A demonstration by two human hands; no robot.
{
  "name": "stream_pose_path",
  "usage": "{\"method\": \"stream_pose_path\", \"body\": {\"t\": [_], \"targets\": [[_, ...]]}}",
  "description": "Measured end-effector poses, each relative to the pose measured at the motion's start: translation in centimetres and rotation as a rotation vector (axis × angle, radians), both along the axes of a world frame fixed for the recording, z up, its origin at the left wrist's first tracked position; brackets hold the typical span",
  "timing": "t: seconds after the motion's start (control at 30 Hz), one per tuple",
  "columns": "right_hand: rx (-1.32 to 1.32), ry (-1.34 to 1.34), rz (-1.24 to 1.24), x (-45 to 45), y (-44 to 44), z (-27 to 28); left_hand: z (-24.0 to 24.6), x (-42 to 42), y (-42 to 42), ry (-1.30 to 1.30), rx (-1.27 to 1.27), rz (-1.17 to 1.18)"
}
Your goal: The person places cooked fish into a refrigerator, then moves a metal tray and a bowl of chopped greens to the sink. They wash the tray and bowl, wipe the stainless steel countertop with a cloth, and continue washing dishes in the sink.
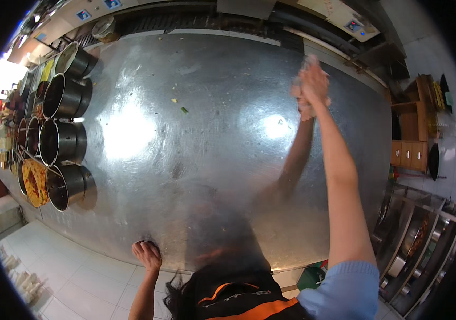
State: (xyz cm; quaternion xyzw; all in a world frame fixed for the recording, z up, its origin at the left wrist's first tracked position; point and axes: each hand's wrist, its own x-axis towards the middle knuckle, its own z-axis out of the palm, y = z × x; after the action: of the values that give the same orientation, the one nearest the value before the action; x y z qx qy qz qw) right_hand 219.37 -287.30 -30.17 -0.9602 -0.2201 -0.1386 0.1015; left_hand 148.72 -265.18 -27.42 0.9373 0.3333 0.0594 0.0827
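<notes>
A stainless steel table (212,152) lies before me. My right hand (314,85) is stretched to its far right part and presses on a pale, wrinkled cloth (306,108); the hand is blurred, and its palm side is hidden. My left hand (147,254) rests on the near left edge of the table, its fingers curled, with nothing seen in it. A green scrap of food (184,109) and a small yellowish scrap (174,101) lie on the metal, left of my right hand.
Several metal pots (62,141) stand along the table's left side, beside a container of orange-red food (35,183). A glass jar (104,29) is at the back left. To the right are a wooden cabinet (408,154) and a metal rack (405,236) holding pans.
</notes>
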Motion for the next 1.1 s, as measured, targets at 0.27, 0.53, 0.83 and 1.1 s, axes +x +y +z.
{"method": "stream_pose_path", "body": {"t": [0.27,0.53,0.83,1.1], "targets": [[0.058,-0.069,0.946,-27.7,14.8,1.9,0.9,0.9,0.0,-0.014,0.024,-0.009],[0.635,0.767,0.496,-19.8,7.4,5.3,1.2,1.2,-0.2,-0.027,0.010,0.029],[0.244,-0.154,0.264,-1.5,19.0,-1.4,1.2,0.9,-0.1,-0.031,-0.051,0.027],[0.238,0.442,0.864,-23.0,26.2,2.0,0.9,0.8,-0.1,-0.075,-0.079,0.048]]}}
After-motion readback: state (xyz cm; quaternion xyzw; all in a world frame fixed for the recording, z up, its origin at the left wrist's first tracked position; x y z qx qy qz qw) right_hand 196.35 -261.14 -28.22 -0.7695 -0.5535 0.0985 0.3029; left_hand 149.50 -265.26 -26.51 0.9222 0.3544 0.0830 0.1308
